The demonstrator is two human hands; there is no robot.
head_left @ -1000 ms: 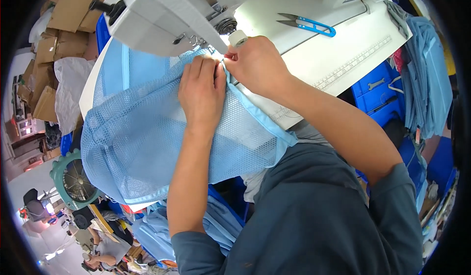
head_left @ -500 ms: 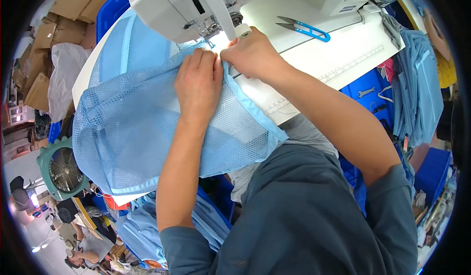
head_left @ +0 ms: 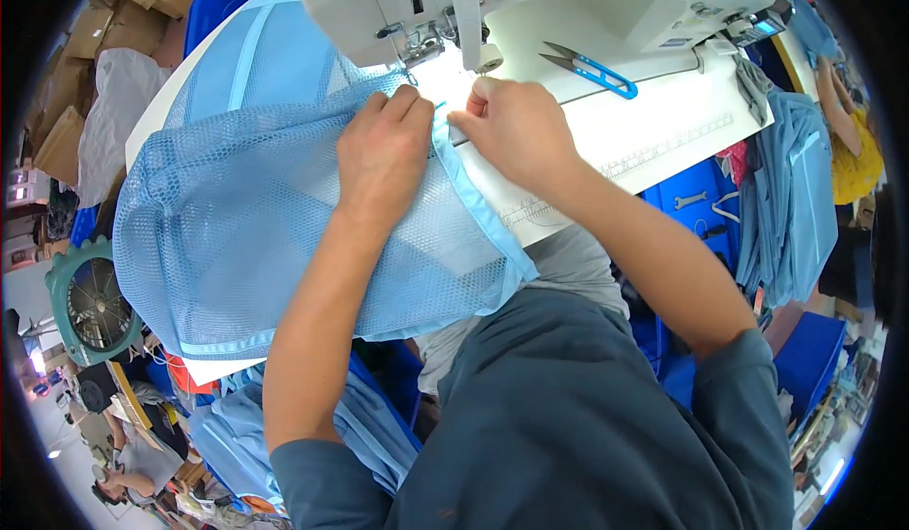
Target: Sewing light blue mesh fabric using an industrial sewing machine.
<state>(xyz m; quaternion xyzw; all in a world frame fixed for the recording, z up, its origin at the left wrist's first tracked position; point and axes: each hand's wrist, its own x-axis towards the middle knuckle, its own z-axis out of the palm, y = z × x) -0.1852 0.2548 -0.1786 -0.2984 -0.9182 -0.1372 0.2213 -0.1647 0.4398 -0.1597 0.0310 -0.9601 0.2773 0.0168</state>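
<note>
Light blue mesh fabric with smooth blue binding along its edges spreads over the sewing table and hangs off its near side. Its upper part lies beside the needle area of a white sewing machine. My left hand is closed on the mesh close to the presser foot, fingers bent and knuckles up. My right hand is just right of the bound edge, its fingers curled in and thumb beside them; whatever they may pinch is hidden. Blue-handled thread snips rest on the machine bed behind my right hand.
The white tabletop carries ruler markings. Blue garments hang at the right, near a blue bin holding a wrench. A green fan stands at the left, below a plastic bag and cardboard boxes. Other people work in the background.
My right hand has drawn back slightly from the needle area and the fabric's bound edge, fingers curling. My left hand stays on the mesh. The whole view has shifted a little.
</note>
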